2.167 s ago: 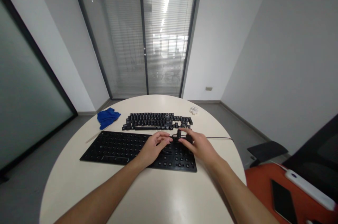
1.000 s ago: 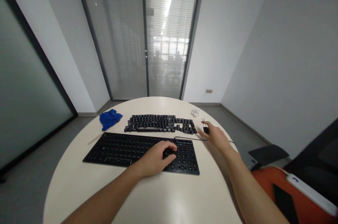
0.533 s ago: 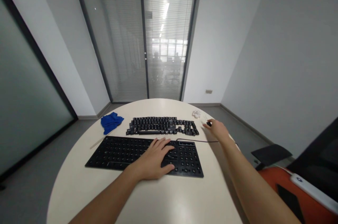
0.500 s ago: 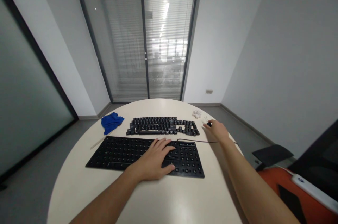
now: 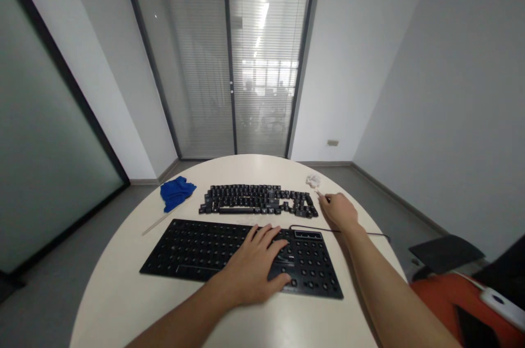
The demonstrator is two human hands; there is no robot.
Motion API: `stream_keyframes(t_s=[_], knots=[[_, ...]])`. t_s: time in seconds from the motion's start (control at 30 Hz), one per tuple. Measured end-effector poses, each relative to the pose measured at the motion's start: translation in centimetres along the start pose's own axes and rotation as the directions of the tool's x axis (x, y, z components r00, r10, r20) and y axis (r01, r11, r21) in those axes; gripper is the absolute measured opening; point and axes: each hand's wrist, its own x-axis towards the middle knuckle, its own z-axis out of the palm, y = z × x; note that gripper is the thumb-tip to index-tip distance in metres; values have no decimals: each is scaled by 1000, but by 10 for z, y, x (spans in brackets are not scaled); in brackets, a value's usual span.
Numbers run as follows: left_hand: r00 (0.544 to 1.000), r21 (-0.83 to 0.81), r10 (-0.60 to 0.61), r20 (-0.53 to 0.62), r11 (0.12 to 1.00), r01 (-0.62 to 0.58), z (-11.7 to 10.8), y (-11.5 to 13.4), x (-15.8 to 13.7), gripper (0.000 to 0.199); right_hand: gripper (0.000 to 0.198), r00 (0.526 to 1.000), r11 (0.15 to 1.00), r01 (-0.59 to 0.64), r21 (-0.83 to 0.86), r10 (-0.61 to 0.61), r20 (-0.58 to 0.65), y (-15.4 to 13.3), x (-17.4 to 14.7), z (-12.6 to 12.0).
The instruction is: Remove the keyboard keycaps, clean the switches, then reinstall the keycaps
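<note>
My left hand (image 5: 256,266) lies with fingers spread on a black keyboard (image 5: 197,249) whose keycaps are off, covering part of its right half. Behind it, the loose black keycaps (image 5: 246,198) are laid out in rows, with a gap toward the right. My right hand (image 5: 339,210) is at the right side of the table, its fingers drawn together at the tabletop. A small thin thing shows at its fingertips, too small to name. Just beyond those fingertips lies a crumpled white wad (image 5: 313,181).
A blue cloth (image 5: 177,193) and a thin pale stick (image 5: 159,222) lie at the left of the round table (image 5: 118,282). The keyboard's cable (image 5: 315,227) runs right, under my right forearm. An orange chair (image 5: 437,299) with a white power strip (image 5: 498,301) stands at the right.
The view has shifted, so the table items appear slightly lower and to the right. My right hand's fingers now point toward the white wad. My left hand stays on the keyboard.
</note>
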Motion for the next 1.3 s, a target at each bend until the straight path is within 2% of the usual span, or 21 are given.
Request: stream_keyframes(t_s=[0.17, 0.27, 0.37, 0.47, 0.53, 0.57, 0.63, 0.67, 0.7, 0.77, 0.83, 0.97, 1.1, 1.3], knots=[[1000, 39, -1, -13, 999, 2, 6, 3, 6, 62, 51, 1000, 999, 27, 17, -27, -7, 2, 0, -2], [999, 26, 20, -45, 999, -18, 13, 5, 10, 63, 49, 990, 994, 96, 55, -89, -112, -5, -4, -11], [996, 7, 30, -89, 1000, -30, 12, 5, 12, 61, 46, 940, 956, 267, 124, -230, -252, -27, -23, -26], [964, 34, -37, -262, 998, 48, -11, -7, 9, 42, 42, 858, 838, 499, 221, -441, -266, -60, -57, -43], [893, 65, -176, -415, 973, 222, -37, -27, 3, 31, 39, 769, 710, 639, 297, -598, -225, -82, -82, -50], [841, 104, -266, -471, 930, 352, -52, -40, -2, 29, 38, 706, 631, 702, 331, -678, -205, -91, -92, -53], [722, 166, -428, -544, 788, 593, -79, -71, -15, 29, 44, 543, 459, 799, 388, -828, -141, -106, -109, -54], [651, 194, -499, -572, 689, 698, -90, -87, -23, 30, 48, 478, 398, 815, 421, -872, -101, -111, -114, -52], [595, 219, -565, -572, 594, 774, -99, -102, -31, 32, 53, 426, 354, 820, 449, -902, -68, -115, -118, -50], [500, 239, -673, -545, 447, 862, -110, -129, -47, 36, 64, 365, 322, 811, 489, -931, 7, -119, -121, -45], [409, 204, -751, -518, 356, 912, -113, -149, -59, 38, 67, 347, 325, 794, 514, -936, 55, -120, -121, -41], [366, 178, -792, -489, 321, 930, -110, -166, -70, 37, 59, 366, 349, 759, 550, -927, 82, -116, -118, -41], [371, 196, -806, -461, 316, 928, -109, -167, -70, 33, 56, 400, 389, 724, 570, -909, 113, -111, -115, -47], [425, 285, -809, -405, 330, 900, -110, -157, -64, 31, 54, 452, 452, 700, 553, -880, 146, -102, -109, -48]])
